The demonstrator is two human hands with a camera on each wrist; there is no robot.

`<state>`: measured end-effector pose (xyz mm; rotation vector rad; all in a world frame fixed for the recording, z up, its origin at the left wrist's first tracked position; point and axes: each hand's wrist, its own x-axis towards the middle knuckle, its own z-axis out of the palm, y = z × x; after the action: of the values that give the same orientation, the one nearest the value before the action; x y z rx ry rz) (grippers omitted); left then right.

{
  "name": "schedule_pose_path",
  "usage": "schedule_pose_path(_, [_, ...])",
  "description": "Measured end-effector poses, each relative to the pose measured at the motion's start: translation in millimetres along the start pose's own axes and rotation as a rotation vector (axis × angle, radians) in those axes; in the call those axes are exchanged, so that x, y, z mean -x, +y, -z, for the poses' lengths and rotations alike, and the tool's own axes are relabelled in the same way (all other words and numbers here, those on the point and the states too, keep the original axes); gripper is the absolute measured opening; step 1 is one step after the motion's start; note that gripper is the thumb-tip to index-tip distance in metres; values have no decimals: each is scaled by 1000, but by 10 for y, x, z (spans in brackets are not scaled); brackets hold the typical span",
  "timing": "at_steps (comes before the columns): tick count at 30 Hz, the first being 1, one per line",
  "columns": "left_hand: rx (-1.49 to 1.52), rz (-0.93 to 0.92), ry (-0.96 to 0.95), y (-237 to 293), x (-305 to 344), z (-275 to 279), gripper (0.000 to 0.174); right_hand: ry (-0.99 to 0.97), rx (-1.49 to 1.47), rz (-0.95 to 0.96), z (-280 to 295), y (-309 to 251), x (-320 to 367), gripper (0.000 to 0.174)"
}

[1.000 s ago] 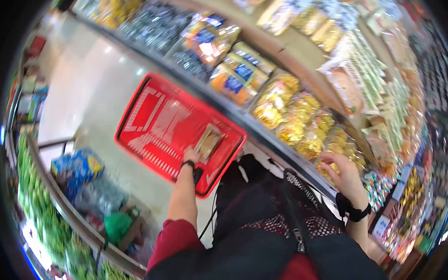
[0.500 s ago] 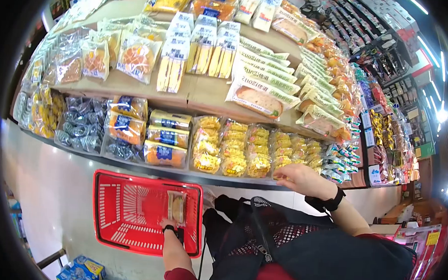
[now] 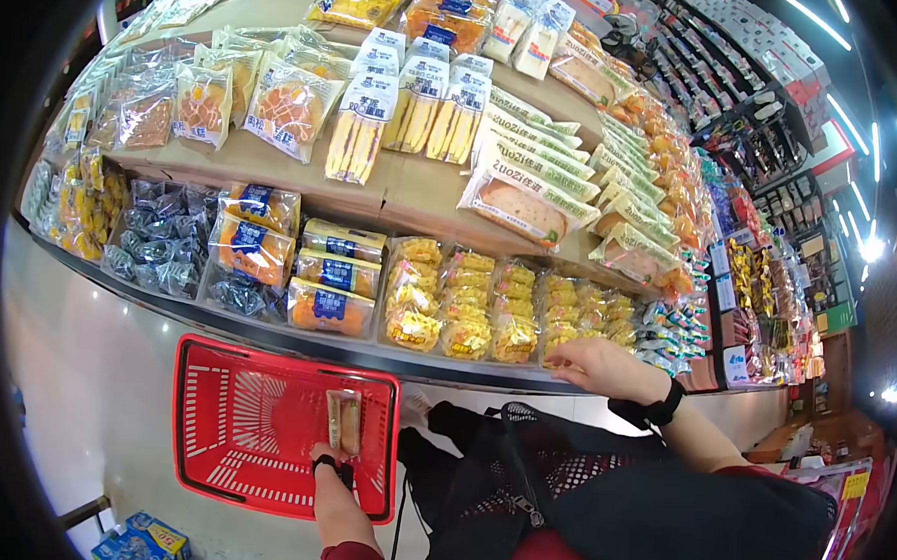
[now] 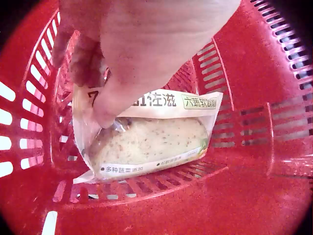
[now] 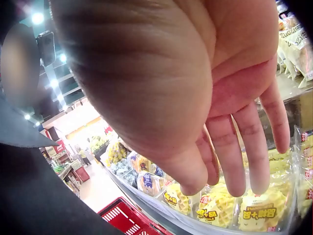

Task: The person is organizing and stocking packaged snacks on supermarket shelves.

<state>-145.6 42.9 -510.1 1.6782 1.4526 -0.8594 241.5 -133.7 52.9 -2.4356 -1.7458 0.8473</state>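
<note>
Inside the red shopping basket point(image 3: 298, 414), my left hand point(image 3: 327, 453) holds a clear-fronted bag of speckled bread point(image 3: 343, 423) near one end. In the left wrist view, the thumb lies across the front of the bag point(image 4: 151, 142), with the fingers partly hidden behind it. My right hand point(image 3: 605, 369) hangs over the front edge of the low shelf, beside the packs of yellow waffles point(image 3: 559, 330). Its fingers point(image 5: 227, 156) extend loosely with nothing between them, and the waffle packs point(image 5: 215, 205) appear beyond the fingertips.
Bagged sandwich loaves point(image 3: 517, 208), stick-shaped cakes point(image 3: 360, 131) and round buns point(image 3: 286, 108) fill the upper shelf. Orange-filled packs point(image 3: 332, 310) and dark wrapped pieces point(image 3: 160, 237) share the lower row. A blue box point(image 3: 142, 542) stands on the floor behind the basket.
The head view has swung from a tilted look down at the basket to face the shelves more squarely. My left hand stays at the bread bag; the right stays by the waffles.
</note>
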Motion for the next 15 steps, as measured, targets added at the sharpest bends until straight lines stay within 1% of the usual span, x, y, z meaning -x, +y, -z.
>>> schedule_pose_path(1, [-19, -30, 57, 3, -3, -18, 54, 9, 2, 25, 2, -5, -17, 25])
schedule_pose_path(2, [-11, -72, 101, -25, 14, -28, 46, 23, -13, 64, -5, -2, -44, 24])
schedule_pose_path(3, [-24, -87, 154, -19, 98, 3, 44, 27, -26, 74, 4, -10, -61, 24])
schedule_pose_path(5, [66, -74, 203, 76, 562, 290, 42, 26, -24, 114, 25, -28, -126, 24])
schedule_pose_path(6, [206, -70, 289, 43, 624, 310, 38, 24, -46, 122, 19, -32, -158, 23])
schedule_pose_path(7, [337, -138, 313, 11, 717, 401, 28, 32, -62, 144, 5, -21, -199, 23])
schedule_pose_path(8, [421, -165, 376, -18, 840, 462, 27, 18, -59, 170, -9, 1, -238, 23])
schedule_pose_path(9, [505, -196, 438, -8, 1026, 543, 25, 5, -54, 194, -17, 20, -271, 22])
schedule_pose_path(10, [469, -191, 510, 20, 1260, 661, 24, 12, -69, 213, -21, 24, -306, 22])
schedule_pose_path(11, [460, -178, 529, 33, 1517, 786, 24, 12, -75, 247, -25, 17, -345, 23])
schedule_pose_path(13, [422, -217, 616, 99, 2059, 1062, 20, 24, -88, 302, -32, 6, -430, 23])
schedule_pose_path(15, [406, -253, 681, 265, 2772, 1400, 17, 75, -99, 406, -72, -5, -512, 22])
